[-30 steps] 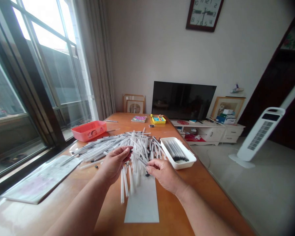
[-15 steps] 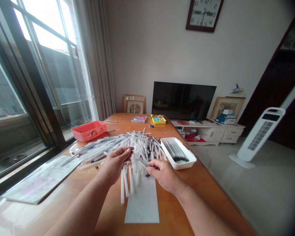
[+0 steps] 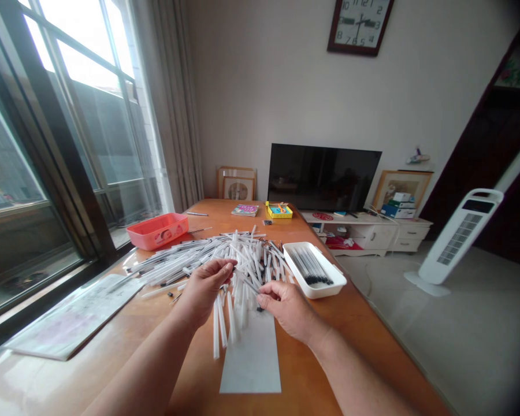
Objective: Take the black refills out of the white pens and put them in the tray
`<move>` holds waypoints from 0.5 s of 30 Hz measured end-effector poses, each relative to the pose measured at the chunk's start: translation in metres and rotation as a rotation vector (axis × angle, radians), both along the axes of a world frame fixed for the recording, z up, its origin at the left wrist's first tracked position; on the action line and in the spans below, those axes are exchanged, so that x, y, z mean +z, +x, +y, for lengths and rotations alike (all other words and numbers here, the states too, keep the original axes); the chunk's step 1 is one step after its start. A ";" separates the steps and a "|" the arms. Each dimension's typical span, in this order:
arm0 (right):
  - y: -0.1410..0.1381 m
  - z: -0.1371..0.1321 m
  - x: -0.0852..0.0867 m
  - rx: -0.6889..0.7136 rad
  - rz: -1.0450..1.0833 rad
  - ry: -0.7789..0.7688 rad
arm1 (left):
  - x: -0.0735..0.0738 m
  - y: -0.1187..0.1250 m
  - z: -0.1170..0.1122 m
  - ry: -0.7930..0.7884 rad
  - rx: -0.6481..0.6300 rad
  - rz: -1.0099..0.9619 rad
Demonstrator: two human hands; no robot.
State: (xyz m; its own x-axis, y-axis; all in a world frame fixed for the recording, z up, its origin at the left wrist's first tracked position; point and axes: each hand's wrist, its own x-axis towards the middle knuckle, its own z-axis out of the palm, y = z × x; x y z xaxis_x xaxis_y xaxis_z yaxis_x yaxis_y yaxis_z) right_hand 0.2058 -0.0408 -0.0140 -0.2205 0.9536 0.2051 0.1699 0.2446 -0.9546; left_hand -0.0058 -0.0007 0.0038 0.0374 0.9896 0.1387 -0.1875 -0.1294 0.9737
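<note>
My left hand [image 3: 208,289] is closed in a pinch over the pile, thumb against forefinger. A small dark bit shows at its fingertips, too small to name. My right hand [image 3: 288,306] is closed on the near end of a thin translucent pen [image 3: 248,282], which slants up and left toward my left fingertips. Whether the pen touches my left hand I cannot tell. Under and behind both hands spreads a loose pile of white pen barrels and caps [image 3: 208,252]. A small black piece [image 3: 260,309] lies just below my right fingers.
Right of the pile stands a white tray [image 3: 335,289] with a row of black-tipped pens. A red basket [image 3: 156,233] sits at the left. A white sheet [image 3: 251,370] lies in front, a booklet [image 3: 69,323] near the window. Farther back are a yellow box [image 3: 279,212] and a book [image 3: 245,210].
My left hand has shifted very slightly to the right. My right hand and the pen stay almost where they were.
</note>
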 end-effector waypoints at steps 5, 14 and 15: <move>0.000 0.000 0.000 -0.002 -0.007 0.009 | 0.000 0.002 0.000 0.007 0.024 0.011; -0.002 -0.001 -0.002 -0.037 -0.009 0.016 | 0.000 0.008 -0.001 0.027 0.062 0.034; -0.002 -0.002 -0.001 -0.042 -0.009 0.021 | -0.001 0.009 -0.001 0.028 0.072 0.030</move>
State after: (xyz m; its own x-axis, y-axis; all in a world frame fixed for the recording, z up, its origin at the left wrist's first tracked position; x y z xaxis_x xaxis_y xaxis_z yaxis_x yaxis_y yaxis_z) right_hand 0.2037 -0.0426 -0.0152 -0.1822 0.9576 0.2233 0.1893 0.2570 -0.9477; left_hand 0.0029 -0.0021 0.0028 -0.0294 0.9856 0.1664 -0.1474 -0.1690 0.9745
